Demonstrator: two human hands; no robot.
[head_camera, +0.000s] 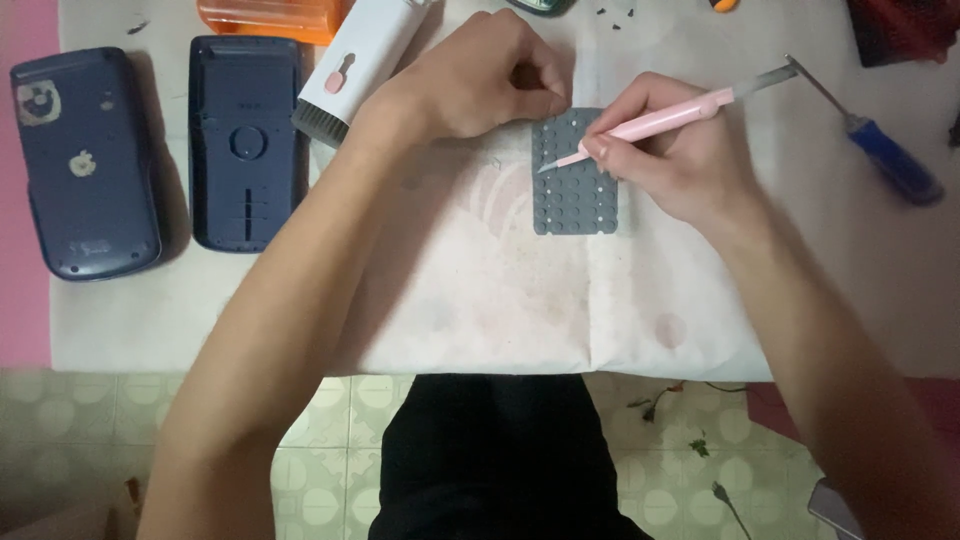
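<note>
Pinning the top edge of the grey rubber keypad (573, 190) on the white paper (480, 290) with my curled left hand (480, 80), I am pinching a pink pen tool (650, 125) in my right hand (670, 160), risking the tip skidding and tearing the soft rubber.

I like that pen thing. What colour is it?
The pen tool in the right hand is pale pink, seen in the head view.
</note>
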